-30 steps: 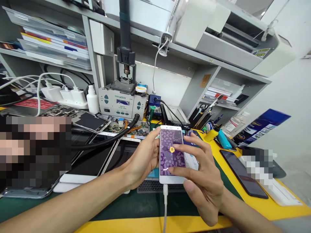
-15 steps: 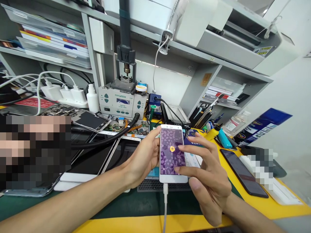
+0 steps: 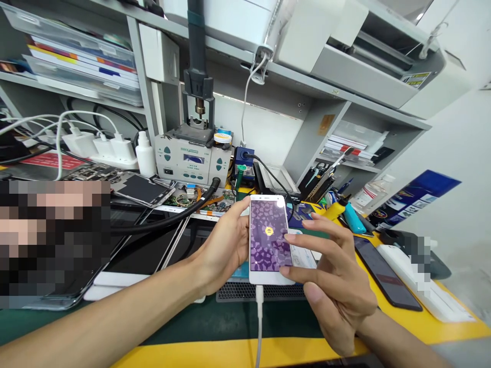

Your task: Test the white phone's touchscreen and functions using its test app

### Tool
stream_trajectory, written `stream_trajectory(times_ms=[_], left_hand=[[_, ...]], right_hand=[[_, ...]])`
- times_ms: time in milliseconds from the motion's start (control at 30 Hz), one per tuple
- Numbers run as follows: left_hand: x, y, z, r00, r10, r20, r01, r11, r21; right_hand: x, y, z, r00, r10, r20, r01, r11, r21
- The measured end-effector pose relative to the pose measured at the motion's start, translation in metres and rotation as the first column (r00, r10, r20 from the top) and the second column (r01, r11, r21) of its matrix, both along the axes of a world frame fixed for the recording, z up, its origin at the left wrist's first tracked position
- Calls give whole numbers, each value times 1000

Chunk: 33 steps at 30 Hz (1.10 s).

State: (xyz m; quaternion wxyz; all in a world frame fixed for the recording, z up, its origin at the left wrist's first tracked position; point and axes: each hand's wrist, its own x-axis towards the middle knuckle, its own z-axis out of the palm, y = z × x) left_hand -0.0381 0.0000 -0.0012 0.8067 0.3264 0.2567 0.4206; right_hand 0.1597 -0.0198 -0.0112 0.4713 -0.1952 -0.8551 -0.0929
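Note:
A white smartphone (image 3: 264,255) is held upright over the bench, its lit screen showing a purple pattern with a yellow symbol in the middle. My left hand (image 3: 226,245) grips it along the left edge, the thumb near the top corner and the other fingers partly hidden behind. A white charging cable (image 3: 260,312) is plugged into the phone's bottom end and hangs down. At the phone's right side is my right hand (image 3: 337,281), fingers spread, with the index fingertip at the lower right of the screen. It holds nothing.
A hot-air station (image 3: 187,158) stands behind, with its black hose (image 3: 176,222) crossing the bench. Several phones and panels lie at left under a blurred area. A dark phone (image 3: 387,276) rests on the yellow mat at right. Tools (image 3: 324,179) stand in a holder farther back.
My right hand has shifted rightward, its fingertips sliding from the screen's middle toward its right edge. A pale mark on the lower screen has gone. My left hand keeps hold of the smartphone.

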Motion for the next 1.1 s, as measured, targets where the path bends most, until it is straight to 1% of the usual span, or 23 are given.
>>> stream_trajectory(times_ms=[133,300,567,733,833,1100], left_hand=[[0,-1,0,1000,12,-8,-12,1000,-7],[1,0,-1,1000,15,-27,-15,1000,-6],[0,-1,-2,1000,10,-18,-10,1000,-1],[2,-1,-1,1000,24,-10,-25,1000,-8],[2,-1,-1,999,37,-21,-37,999,-17],[1,-1,0,1000,22,-9,-22,1000,-13]], right_hand=[[0,0,-1,1000,19,23,-19,1000,-13],[2,0,0,999,-35,-6,35,999,-8],[0,2,-3,1000,0,31,1,999,-32],[3,-2,-4,997,-42,-65,41,999,-14],[3,-2,-4,993,-50,-108,48,999,-26],[-4,-2,3,999,-44,-9,43,997,-69]])
